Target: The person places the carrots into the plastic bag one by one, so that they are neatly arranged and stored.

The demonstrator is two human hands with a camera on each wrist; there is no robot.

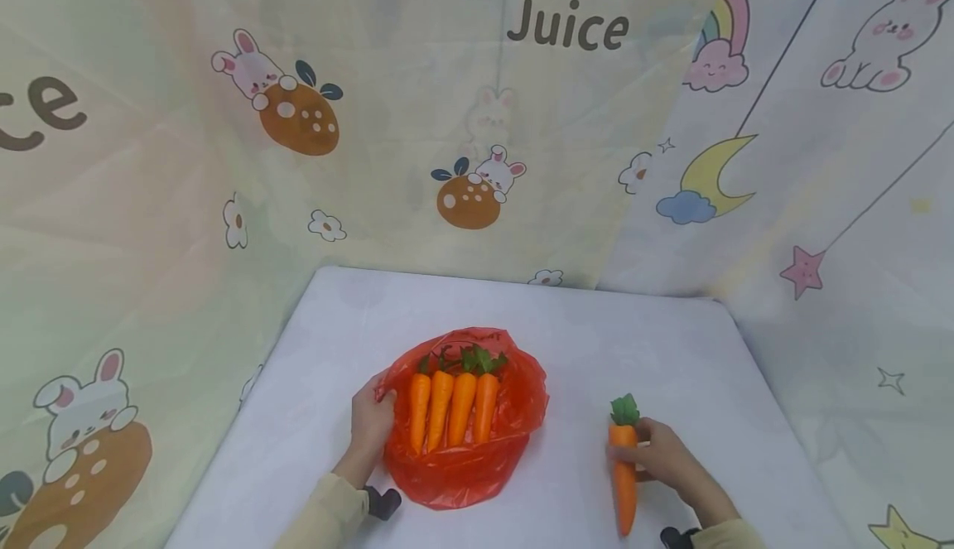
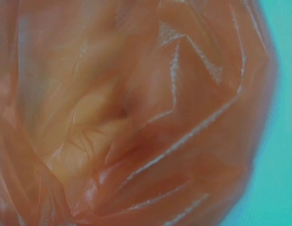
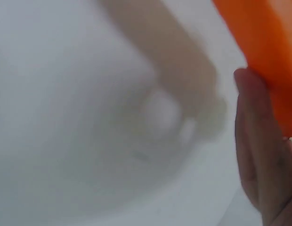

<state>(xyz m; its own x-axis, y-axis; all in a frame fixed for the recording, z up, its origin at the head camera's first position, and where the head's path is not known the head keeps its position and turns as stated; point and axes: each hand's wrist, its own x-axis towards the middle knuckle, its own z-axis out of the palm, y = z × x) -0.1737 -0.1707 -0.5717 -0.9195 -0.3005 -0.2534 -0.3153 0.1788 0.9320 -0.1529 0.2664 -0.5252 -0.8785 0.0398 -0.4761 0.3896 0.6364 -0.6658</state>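
A red plastic bag (image 1: 462,480) lies on the white table with its mouth spread open. Several orange carrots (image 1: 461,410) with green tops lie side by side in it. My left hand (image 1: 370,423) pinches the bag's left rim. The left wrist view is filled by the bag's creased, see-through film (image 2: 198,108). To the right of the bag, my right hand (image 1: 666,455) grips another carrot (image 1: 625,495) from its right side, the leafy top pointing away from me. In the right wrist view, fingers (image 3: 263,136) press along this carrot's orange side.
The white tabletop (image 1: 596,342) extends around the bag, its far edge meeting a printed cloth backdrop (image 1: 387,201). More printed cloth hangs at the left and right sides. Dark wrist straps (image 1: 383,503) show at both cuffs.
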